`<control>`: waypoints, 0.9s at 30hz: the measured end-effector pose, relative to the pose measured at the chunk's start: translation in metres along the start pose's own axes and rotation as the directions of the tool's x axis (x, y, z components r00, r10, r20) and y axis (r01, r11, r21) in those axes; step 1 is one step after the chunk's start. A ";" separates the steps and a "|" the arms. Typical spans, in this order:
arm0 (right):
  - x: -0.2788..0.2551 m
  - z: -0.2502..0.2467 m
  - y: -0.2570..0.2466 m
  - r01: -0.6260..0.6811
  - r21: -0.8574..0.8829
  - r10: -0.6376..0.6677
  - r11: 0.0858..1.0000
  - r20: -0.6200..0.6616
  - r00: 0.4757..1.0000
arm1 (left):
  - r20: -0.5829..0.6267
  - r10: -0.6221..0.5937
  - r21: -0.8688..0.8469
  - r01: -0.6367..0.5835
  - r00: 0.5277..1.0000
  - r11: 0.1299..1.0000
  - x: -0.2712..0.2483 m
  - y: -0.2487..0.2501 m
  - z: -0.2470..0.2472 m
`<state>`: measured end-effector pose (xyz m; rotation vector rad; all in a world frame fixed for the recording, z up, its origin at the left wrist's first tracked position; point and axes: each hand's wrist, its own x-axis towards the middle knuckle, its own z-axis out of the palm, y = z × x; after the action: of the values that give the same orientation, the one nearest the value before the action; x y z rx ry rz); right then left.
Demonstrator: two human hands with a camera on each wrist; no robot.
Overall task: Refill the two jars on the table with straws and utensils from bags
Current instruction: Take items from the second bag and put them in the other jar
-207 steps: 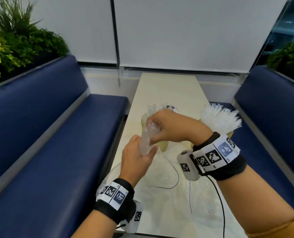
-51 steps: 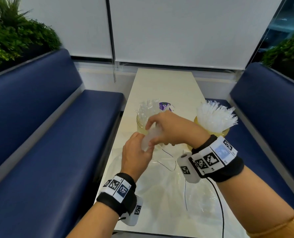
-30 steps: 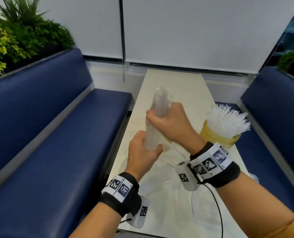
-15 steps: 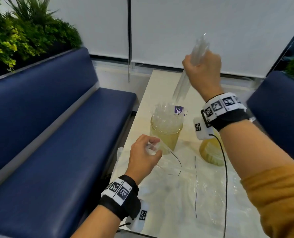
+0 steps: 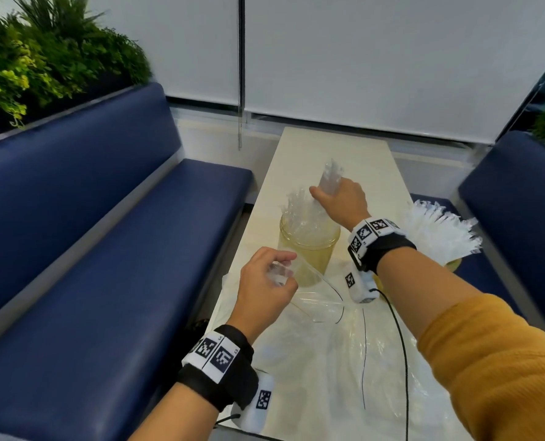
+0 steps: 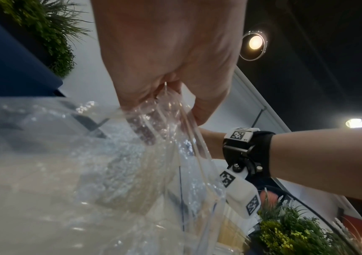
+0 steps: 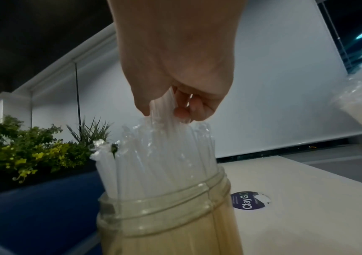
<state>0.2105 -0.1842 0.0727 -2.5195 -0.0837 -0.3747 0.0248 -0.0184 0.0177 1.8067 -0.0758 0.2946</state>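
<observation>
on the table (image 5: 338, 154) the near jar (image 5: 308, 249) stands directly below the right hand (image 5: 341, 202), whose fingers clasp a near-upright bundle of straws (image 5: 328, 179), long axis pointing into the jar's mouth, while the left hand (image 5: 265, 281) pinches the clear bag (image 5: 315, 300).

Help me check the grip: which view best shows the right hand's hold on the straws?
The right wrist view: the right hand visibly pinches the straws above the jar. The head view shows only the hand's back; the left wrist view shows just its wristband.
</observation>
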 end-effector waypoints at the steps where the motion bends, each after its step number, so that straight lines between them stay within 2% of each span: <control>1: -0.001 0.000 0.001 -0.022 -0.023 0.022 1.000 0.034 0.999 | 0.005 0.000 0.001 0.000 1.000 1.000 0.000 0.000 0.001; 3: -0.002 -0.002 0.001 -0.058 -0.042 0.062 0.997 0.109 0.992 | 0.012 -0.001 -0.008 0.001 1.000 1.000 0.000 0.002 0.002; 6: 0.004 -0.007 -0.002 -0.032 -0.075 0.045 0.997 0.179 0.983 | 0.021 -0.003 -0.026 0.003 1.000 1.000 0.000 0.004 0.003; 9: 0.006 -0.013 -0.006 0.025 -0.003 -0.025 1.000 0.048 0.999 | 0.020 -0.002 -0.041 0.003 1.000 0.999 0.001 0.004 0.002; 11: 0.008 -0.017 -0.011 0.148 0.109 -0.140 0.983 -0.081 0.987 | 0.022 -0.010 -0.044 0.011 1.000 0.999 0.001 0.004 0.002; 12: 0.010 -0.020 -0.015 0.250 0.119 -0.232 0.961 -0.143 0.962 | 0.024 -0.013 -0.045 0.014 1.000 0.999 0.002 0.003 0.002; 14: 0.016 -0.025 -0.023 0.442 0.025 -0.427 0.897 -0.208 0.880 | 0.025 -0.018 -0.049 0.019 1.000 0.999 0.002 0.002 0.002; 16: 0.021 -0.023 -0.027 0.516 -0.109 -0.527 0.850 -0.145 0.837 | 0.021 -0.019 -0.050 0.020 1.000 0.999 0.003 0.002 0.002; 19: 0.012 -0.006 -0.014 0.465 -0.179 -0.447 0.867 0.130 0.885 | 0.010 -0.010 -0.037 0.010 1.000 0.999 0.005 0.002 0.002; 21: 0.002 0.006 -0.003 0.470 -0.201 -0.423 0.859 0.237 0.874 | 0.007 -0.008 -0.028 0.008 1.000 1.000 0.005 0.002 0.001; 23: 0.000 0.009 0.000 0.494 -0.228 -0.465 0.839 0.170 0.869 | 0.007 -0.008 -0.019 0.009 1.000 1.000 0.006 0.001 0.000; 25: 0.007 0.004 -0.010 0.458 -0.256 -0.477 0.851 -0.016 0.879 | 0.008 -0.012 -0.006 0.012 1.000 1.000 0.006 -0.001 -0.001; 27: 0.017 -0.003 -0.023 0.437 -0.222 -0.466 0.872 -0.103 0.879 | 0.010 -0.018 0.002 0.018 1.000 1.000 0.006 -0.002 -0.002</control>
<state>0.2230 -0.1670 0.0922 -2.6334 -0.6158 -0.7980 0.0311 -0.0153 0.0173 1.8104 -0.0665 0.2733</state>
